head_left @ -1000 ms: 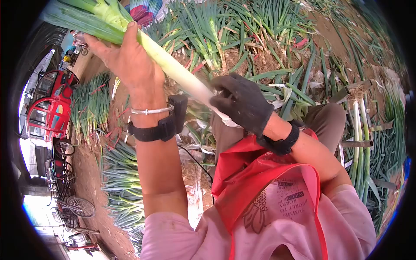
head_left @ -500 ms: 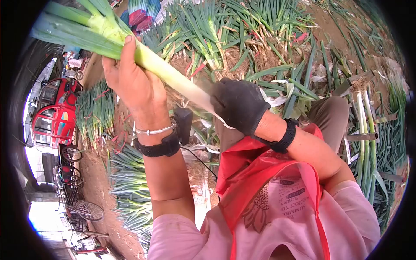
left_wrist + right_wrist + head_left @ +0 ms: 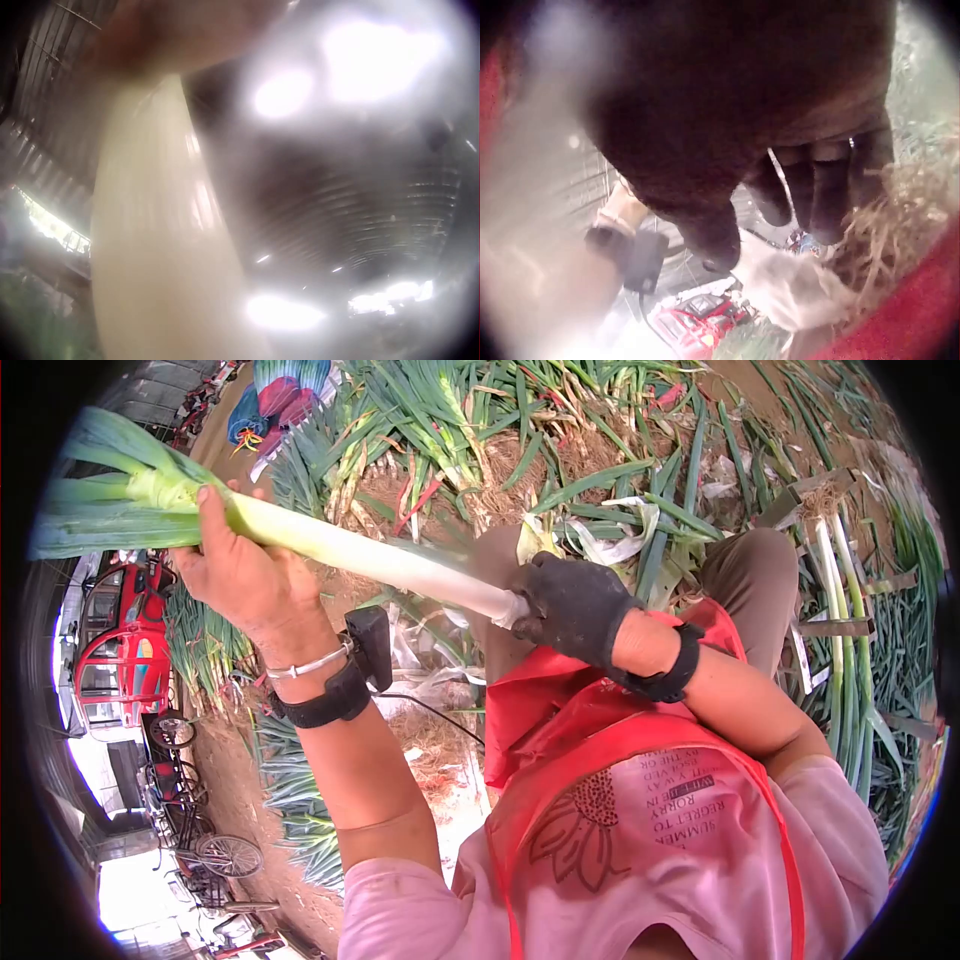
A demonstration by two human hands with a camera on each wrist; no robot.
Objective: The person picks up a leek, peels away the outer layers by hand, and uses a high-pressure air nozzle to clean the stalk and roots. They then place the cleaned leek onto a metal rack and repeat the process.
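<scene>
A long green onion (image 3: 340, 550) slants across the head view, green leaves at the upper left and white base at the lower right. My bare left hand (image 3: 250, 570) grips it just below where the leaves fork, thumb along the stalk. Wearing a dark glove, my right hand (image 3: 575, 605) holds the base end, fingers curled over it. The right wrist view shows the gloved thumb and fingers around the white base (image 3: 791, 289), with stringy brown roots (image 3: 900, 240) beside it. In the left wrist view the pale stalk (image 3: 161, 232) fills the middle, under a blurred part of the hand.
Bunches of green onions (image 3: 440, 420) lie on the ground ahead, with another row (image 3: 300, 800) at the left. A few trimmed stalks (image 3: 840, 630) lie across a metal stand at the right. My knee (image 3: 765, 565) and red apron (image 3: 640, 730) are close below the hands.
The green onion has swung flatter, its leafy end moving down and left with the left hand. The gloved fingers, looser at first, have closed round the base end, now shifted slightly right.
</scene>
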